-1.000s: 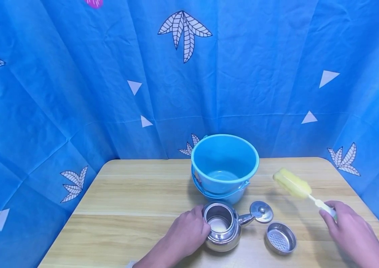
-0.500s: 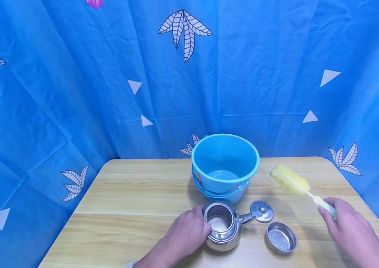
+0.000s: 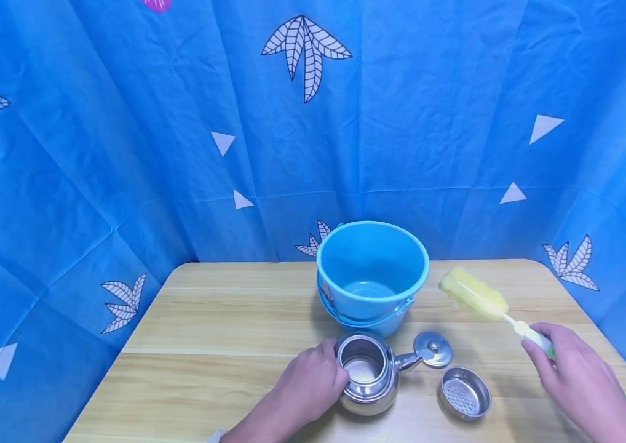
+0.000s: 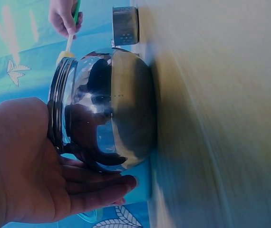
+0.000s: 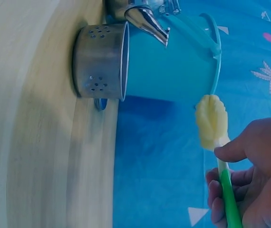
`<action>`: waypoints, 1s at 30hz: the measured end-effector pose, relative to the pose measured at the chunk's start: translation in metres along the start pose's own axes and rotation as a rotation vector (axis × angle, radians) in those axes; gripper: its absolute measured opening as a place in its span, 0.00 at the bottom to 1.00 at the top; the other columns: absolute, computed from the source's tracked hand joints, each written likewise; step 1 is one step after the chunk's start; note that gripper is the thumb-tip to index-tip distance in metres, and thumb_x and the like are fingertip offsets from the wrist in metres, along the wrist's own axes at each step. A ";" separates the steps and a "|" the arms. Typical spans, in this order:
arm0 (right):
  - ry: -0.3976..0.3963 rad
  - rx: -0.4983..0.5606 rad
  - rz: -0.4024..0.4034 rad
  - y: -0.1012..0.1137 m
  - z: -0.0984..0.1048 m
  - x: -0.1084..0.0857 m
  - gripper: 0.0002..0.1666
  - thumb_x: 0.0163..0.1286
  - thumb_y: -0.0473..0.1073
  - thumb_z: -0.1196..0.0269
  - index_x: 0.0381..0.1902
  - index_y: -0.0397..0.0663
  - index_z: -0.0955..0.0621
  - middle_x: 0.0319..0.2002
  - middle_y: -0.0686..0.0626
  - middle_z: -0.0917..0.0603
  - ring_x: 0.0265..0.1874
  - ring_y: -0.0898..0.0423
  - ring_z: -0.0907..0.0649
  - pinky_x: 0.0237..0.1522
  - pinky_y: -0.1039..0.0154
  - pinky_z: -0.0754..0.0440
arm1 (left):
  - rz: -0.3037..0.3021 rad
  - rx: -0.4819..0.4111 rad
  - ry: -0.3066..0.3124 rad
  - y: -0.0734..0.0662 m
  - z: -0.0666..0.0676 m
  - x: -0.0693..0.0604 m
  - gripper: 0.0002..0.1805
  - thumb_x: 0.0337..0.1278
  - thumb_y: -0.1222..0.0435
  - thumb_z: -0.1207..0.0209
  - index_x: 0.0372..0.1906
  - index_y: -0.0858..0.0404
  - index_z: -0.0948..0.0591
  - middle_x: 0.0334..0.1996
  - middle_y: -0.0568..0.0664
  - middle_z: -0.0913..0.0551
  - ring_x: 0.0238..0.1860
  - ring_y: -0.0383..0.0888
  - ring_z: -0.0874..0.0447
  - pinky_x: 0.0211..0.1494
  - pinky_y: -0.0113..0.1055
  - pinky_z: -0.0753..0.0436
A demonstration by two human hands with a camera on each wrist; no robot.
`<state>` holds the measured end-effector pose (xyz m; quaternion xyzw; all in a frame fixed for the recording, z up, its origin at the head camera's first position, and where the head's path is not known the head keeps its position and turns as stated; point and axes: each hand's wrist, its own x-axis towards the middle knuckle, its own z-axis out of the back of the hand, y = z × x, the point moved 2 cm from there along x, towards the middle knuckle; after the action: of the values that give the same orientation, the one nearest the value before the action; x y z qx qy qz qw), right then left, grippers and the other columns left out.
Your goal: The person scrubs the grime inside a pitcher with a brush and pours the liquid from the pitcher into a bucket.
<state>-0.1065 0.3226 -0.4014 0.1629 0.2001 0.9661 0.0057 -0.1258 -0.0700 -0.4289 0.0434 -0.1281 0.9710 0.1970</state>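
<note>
My left hand (image 3: 310, 378) holds a shiny steel teapot (image 3: 371, 403) at its handle side; the pot stands upright and uncovered on the table. The left wrist view shows the fingers near the dark curved handle (image 4: 100, 156), partly hidden behind it. Its spout points right, overlapping the round steel lid (image 3: 439, 352) from above. My right hand (image 3: 575, 372) grips the white and green handle of a sponge bottle brush (image 3: 473, 294). The yellow sponge head is up in the air, pointing away and to the left. A perforated steel strainer basket (image 3: 451, 407) stands between pot and right hand.
Behind the teapot stands a light-blue bucket (image 3: 371, 261), its bail hanging down in front. All of it sits on a wood-grain table (image 3: 224, 326). Blue patterned curtains (image 3: 429, 123) enclose the back and both sides.
My right hand has moved the bottle brush slightly up and to the left, toward the bucket. The left hand and teapot stay where they were.
</note>
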 end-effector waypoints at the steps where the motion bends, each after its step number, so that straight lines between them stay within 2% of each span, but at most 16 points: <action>1: 0.000 0.004 0.000 0.001 0.000 0.000 0.24 0.77 0.44 0.39 0.58 0.26 0.23 0.35 0.39 0.18 0.30 0.49 0.23 0.26 0.58 0.28 | -0.001 0.001 -0.002 0.000 0.000 0.000 0.26 0.65 0.58 0.50 0.56 0.74 0.21 0.38 0.55 0.14 0.36 0.44 0.14 0.39 0.40 0.13; 8: -0.017 0.023 0.018 0.008 0.000 0.000 0.23 0.76 0.44 0.37 0.57 0.29 0.22 0.37 0.39 0.16 0.32 0.48 0.21 0.29 0.54 0.23 | 0.005 -0.003 -0.005 0.000 0.000 0.000 0.25 0.64 0.58 0.50 0.56 0.74 0.22 0.37 0.55 0.14 0.34 0.44 0.16 0.38 0.40 0.14; 15: -0.029 0.057 0.043 0.015 0.000 -0.003 0.22 0.76 0.44 0.38 0.57 0.30 0.22 0.41 0.35 0.15 0.37 0.41 0.18 0.34 0.38 0.18 | 0.004 -0.003 0.000 -0.001 0.001 0.000 0.25 0.65 0.58 0.50 0.55 0.74 0.21 0.36 0.55 0.14 0.35 0.44 0.15 0.38 0.40 0.13; 22: -0.037 0.072 0.063 0.022 0.000 -0.004 0.22 0.76 0.44 0.37 0.57 0.31 0.22 0.43 0.35 0.15 0.39 0.39 0.17 0.35 0.35 0.18 | 0.001 -0.007 -0.003 0.000 0.001 0.000 0.25 0.64 0.58 0.50 0.55 0.74 0.21 0.35 0.55 0.14 0.34 0.43 0.16 0.37 0.39 0.14; 25: -0.042 0.060 0.054 0.023 0.001 -0.004 0.22 0.75 0.44 0.36 0.57 0.32 0.22 0.42 0.36 0.15 0.36 0.43 0.18 0.31 0.44 0.18 | -0.001 -0.004 -0.004 0.000 0.001 0.000 0.24 0.64 0.58 0.49 0.55 0.74 0.21 0.35 0.54 0.15 0.33 0.43 0.16 0.37 0.39 0.14; 28: -0.048 0.043 0.038 0.023 0.002 -0.004 0.22 0.74 0.45 0.36 0.57 0.33 0.21 0.41 0.38 0.15 0.33 0.48 0.22 0.29 0.56 0.24 | 0.001 -0.004 0.001 0.000 0.001 0.001 0.25 0.64 0.58 0.49 0.55 0.74 0.21 0.36 0.55 0.14 0.33 0.44 0.16 0.37 0.39 0.14; 30: -0.053 0.037 0.030 0.023 0.002 -0.004 0.22 0.74 0.45 0.35 0.57 0.33 0.21 0.40 0.38 0.16 0.32 0.50 0.24 0.29 0.60 0.28 | 0.004 -0.005 0.008 -0.001 0.001 0.001 0.25 0.64 0.58 0.49 0.55 0.74 0.21 0.36 0.55 0.14 0.34 0.44 0.16 0.38 0.40 0.14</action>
<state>-0.1003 0.3021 -0.3919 0.1913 0.2153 0.9576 -0.0068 -0.1261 -0.0696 -0.4277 0.0389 -0.1301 0.9712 0.1958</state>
